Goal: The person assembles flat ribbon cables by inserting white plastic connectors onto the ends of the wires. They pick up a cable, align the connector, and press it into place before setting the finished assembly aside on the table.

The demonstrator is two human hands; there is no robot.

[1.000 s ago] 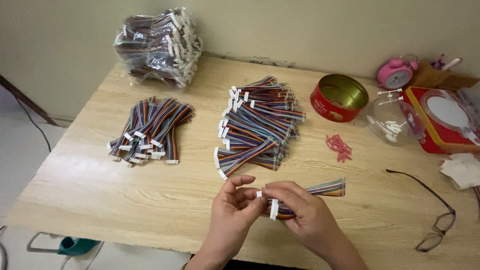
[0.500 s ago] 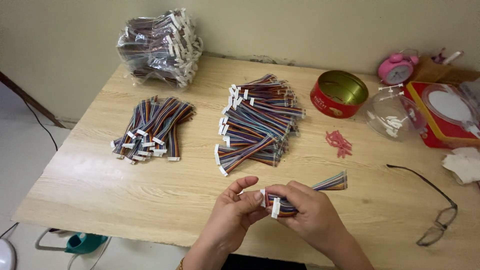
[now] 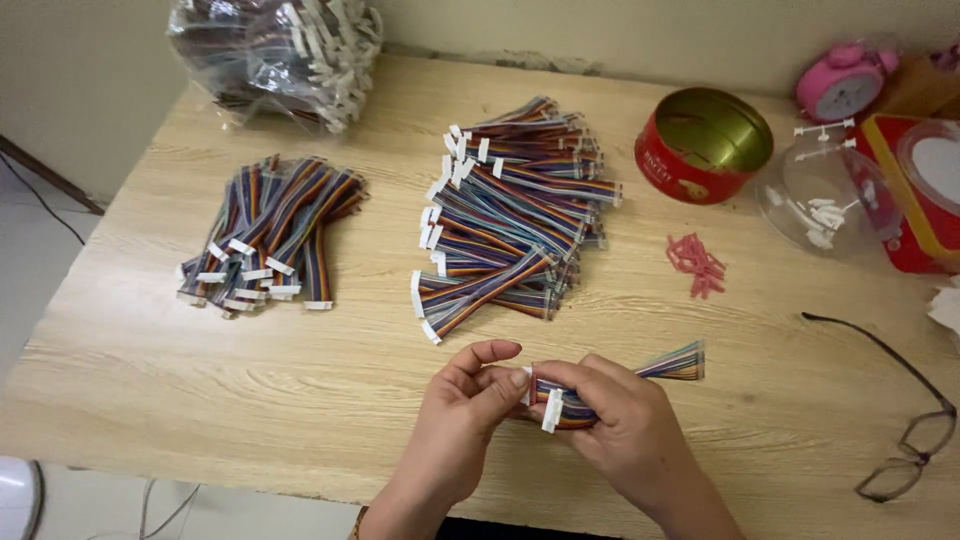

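Note:
My right hand [image 3: 625,435] grips a rainbow ribbon cable [image 3: 672,364] near its white connector end, the loose wire end sticking out to the right. My left hand [image 3: 462,420] pinches the white connector of that same cable between thumb and fingers. Both hands hover over the near edge of the wooden table [image 3: 300,380]. A large pile of ribbon cables [image 3: 510,220] lies just beyond my hands at the middle. A smaller pile of cables [image 3: 272,235] lies to the left.
A clear bag of cables [image 3: 280,50] sits at the back left. To the right are a red round tin [image 3: 703,145], a clear plastic lid with white parts [image 3: 825,195], small red pieces [image 3: 695,265], a pink alarm clock [image 3: 843,80], and eyeglasses [image 3: 910,420].
The camera has moved closer and tilted down. My hands have stayed together on the cable, shifting only slightly with the fingers working at the connector.

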